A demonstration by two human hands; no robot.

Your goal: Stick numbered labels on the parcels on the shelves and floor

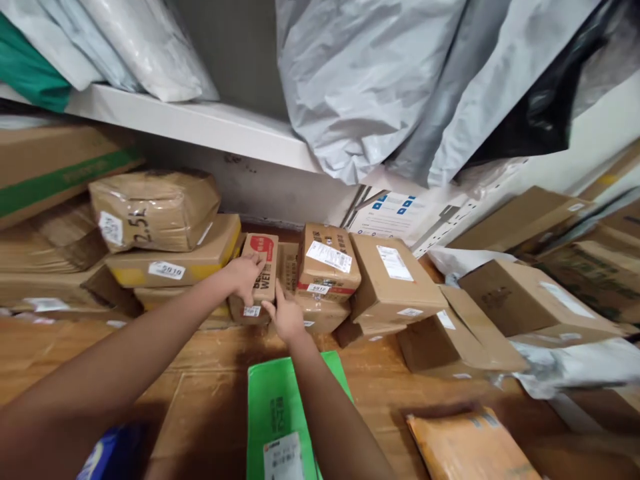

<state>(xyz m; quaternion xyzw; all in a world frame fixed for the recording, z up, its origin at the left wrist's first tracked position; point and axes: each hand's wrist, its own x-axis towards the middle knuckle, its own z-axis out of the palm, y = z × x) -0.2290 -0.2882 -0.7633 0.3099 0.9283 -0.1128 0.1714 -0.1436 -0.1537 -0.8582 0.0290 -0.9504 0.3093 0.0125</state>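
A narrow cardboard box (268,275) with a red oval mark and dark printing stands in the row against the wall. My left hand (244,275) rests over its top left side, fingers on the upper face and thumb toward the front. At its lower right edge, my right hand (287,316) presses against the side with bent fingers. Both hands grip this box between them. Just right of it is a smaller brown carton (327,257) with white labels, stacked on another carton. On the left, a taped parcel (160,210) lies on a yellow-edged box (200,260).
A white shelf (225,123) overhangs the row, with a large grey plastic bag (360,80) hanging past its edge. On the wooden floor lie a green box (270,387), an orange parcel (470,443) and a blue package (113,453). More cartons (530,300) line the right.
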